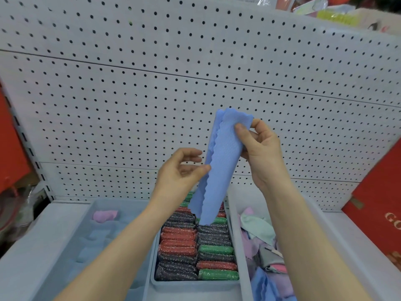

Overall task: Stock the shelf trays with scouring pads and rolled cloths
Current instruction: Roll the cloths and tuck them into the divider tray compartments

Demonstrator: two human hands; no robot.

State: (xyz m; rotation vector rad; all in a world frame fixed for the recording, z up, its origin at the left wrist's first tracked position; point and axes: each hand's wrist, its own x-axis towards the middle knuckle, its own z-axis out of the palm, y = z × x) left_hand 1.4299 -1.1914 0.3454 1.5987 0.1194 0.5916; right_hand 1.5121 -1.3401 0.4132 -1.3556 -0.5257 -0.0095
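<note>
A white pegboard back panel (152, 83) fills most of the view behind a pale store shelf (355, 231). Three grey plastic trays sit side by side on the shelf. The left tray (65, 235) holds a pink rolled cloth (105, 215) near its back wall and some blurred pale-blue rolls closer in. The middle tray (195, 286) is packed in two columns with red, green and dark glittery scouring pads (180, 240). The right tray (236, 224) carries a loose heap of unrolled cloths (258, 231) in mint, pink, grey and blue. A red carton with gold lettering (377, 205) leans at the right edge, and more red packaging (10, 148) shows at far left.

Above the middle tray hangs a blue cloth (219, 166), folded lengthwise, its lower end covering the rear pads. The right hand (262, 153) pinches its top corner between thumb and fingers; the left hand (178, 172) pinches its scalloped left edge midway down, fingers curled. Both bare forearms cross in front of the trays, hiding part of the left and right ones.
</note>
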